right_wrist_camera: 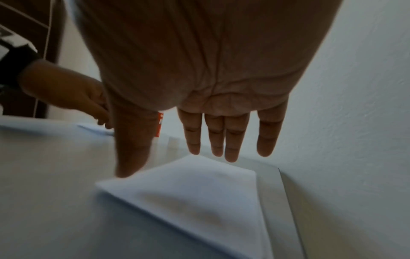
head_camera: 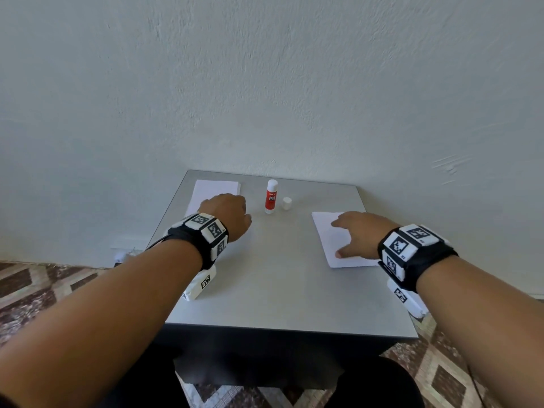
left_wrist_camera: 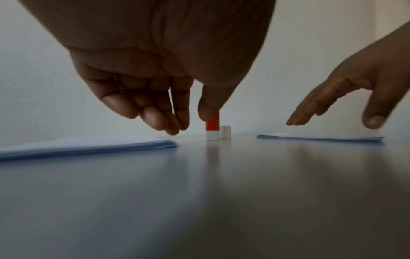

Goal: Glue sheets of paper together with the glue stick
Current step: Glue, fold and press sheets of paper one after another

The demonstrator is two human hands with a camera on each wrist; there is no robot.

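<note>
A red and white glue stick stands upright at the back middle of the grey table, with a small white cap just right of it. A stack of white paper lies at the back left. My left hand hovers over its near right corner, fingers loosely curled and holding nothing. More white paper lies on the right. My right hand is spread flat above it with straight fingers, the thumb tip at the paper's edge.
The table stands against a pale wall, with its right edge close to the right-hand paper. Patterned floor tiles show on both sides. Bare tabletop lies between the two paper piles and toward me.
</note>
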